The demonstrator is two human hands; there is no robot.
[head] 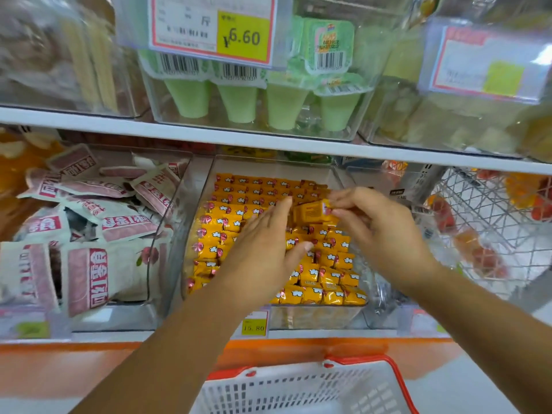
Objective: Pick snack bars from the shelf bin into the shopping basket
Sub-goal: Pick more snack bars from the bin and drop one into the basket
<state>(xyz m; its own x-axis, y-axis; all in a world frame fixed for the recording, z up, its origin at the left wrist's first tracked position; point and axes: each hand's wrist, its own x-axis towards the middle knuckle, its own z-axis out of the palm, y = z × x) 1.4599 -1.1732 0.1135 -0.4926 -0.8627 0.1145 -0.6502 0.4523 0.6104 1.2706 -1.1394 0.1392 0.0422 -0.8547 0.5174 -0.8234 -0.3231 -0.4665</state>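
Observation:
A clear shelf bin [316, 316] on the lower shelf is packed with several small yellow-wrapped snack bars [325, 279]. My right hand [379, 234] is over the bin's right side and pinches one yellow snack bar [309, 212] between thumb and fingers, lifted just above the pile. My left hand [263, 252] lies flat over the middle of the bin, fingers straight, touching the bars beneath it. A white shopping basket [286, 392] with a red rim sits below the shelf at the bottom of the view, and I see nothing inside it.
A bin of pink-and-white snack packets [89, 234] stands to the left. A wire basket [484, 228] with red and orange packets is on the right. Green jelly cups [286, 106] fill the upper shelf behind a 6.60 price tag [212, 25].

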